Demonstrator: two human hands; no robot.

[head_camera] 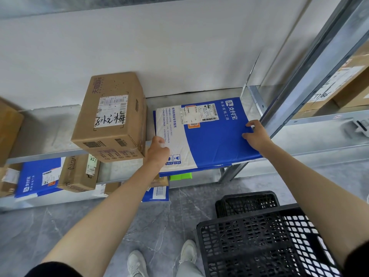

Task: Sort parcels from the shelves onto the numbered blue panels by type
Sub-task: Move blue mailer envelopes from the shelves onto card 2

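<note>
I watched the head view with the tall brown cardboard box (pixel 109 116) as my marker. It stood on the grey metal shelf (pixel 50 132), and the task's thing, a flat blue-and-white plastic mailer (pixel 209 140), lay just to the right of that box on the same shelf, its near edge hanging over the front lip. Its long axis seemed to run sideways along the shelf, away from the box, so each hand had one short end. The left hand (pixel 157 148) was curled over the white end nearest the box, and the right hand (pixel 255 134) pinched the blue end farthest from it, close against the slanting metal upright (pixel 299 86). Both hands were grasping the mailer, neither nearer than the other. I judged the pull had to come straight back toward me, because the box crowded one side and the upright the other. I counted three such mailers: the held one, one below the box to the left (pixel 38 180), and one below the box to the right (pixel 156 193). Brown boxes numbered at least four: the marker, one left of it (pixel 8 128), one beneath it (pixel 78 172), and one far right (pixel 351 84). Two black plastic baskets (pixel 259 242) sat on the floor, low and right of the box. No numbered panels showed.
</note>
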